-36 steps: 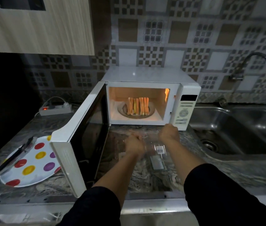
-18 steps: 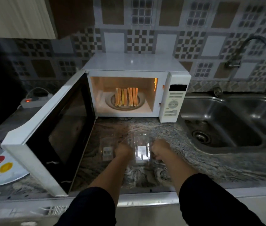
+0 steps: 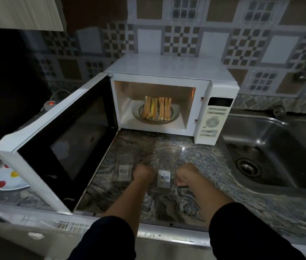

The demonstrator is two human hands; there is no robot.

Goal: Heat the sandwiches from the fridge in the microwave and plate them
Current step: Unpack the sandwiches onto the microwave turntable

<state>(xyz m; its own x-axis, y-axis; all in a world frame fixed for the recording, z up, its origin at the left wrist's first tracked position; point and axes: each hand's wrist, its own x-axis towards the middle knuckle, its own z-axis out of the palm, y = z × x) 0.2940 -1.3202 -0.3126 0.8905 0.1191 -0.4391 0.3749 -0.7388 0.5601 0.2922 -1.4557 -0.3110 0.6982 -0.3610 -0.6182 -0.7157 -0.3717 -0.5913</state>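
Two hands, mine, at work on one counter (image 3: 195,162); items listed from left to right.

Plate (image 3: 7,182): white with coloured spots, at the far left edge, partly hidden behind the door. A dark utensil lies across it, too blurred to name.

Power strip (image 3: 50,103): at the back left by the wall, its red light on.

Door (image 3: 54,147): white frame, dark window, swung fully open to the left.

Microwave (image 3: 167,72): white, against the tiled wall, cavity lit. Sandwiches (image 3: 157,108): standing upright on edge in a row on the turntable (image 3: 173,114), inside the cavity. Control panel (image 3: 212,121): on the right face of the oven.

Left pack (image 3: 124,167): clear plastic with a barcode label, lying flat on the counter in front of the oven, just beside my left hand.

Left hand (image 3: 143,174): fingers curled into a fist, knuckles up, resting at the left edge of the right pack. I cannot tell whether it pinches the plastic.

Right pack (image 3: 164,171): clear plastic with a barcode label, lying between my two hands.

Right hand (image 3: 187,174): fingers curled under, at the right edge of that pack; the grip itself is hidden, so I cannot tell if it holds the plastic.

Sleeves: dark, pushed up both forearms.

Sink (image 3: 279,156): steel, to the right of the oven, drain visible.
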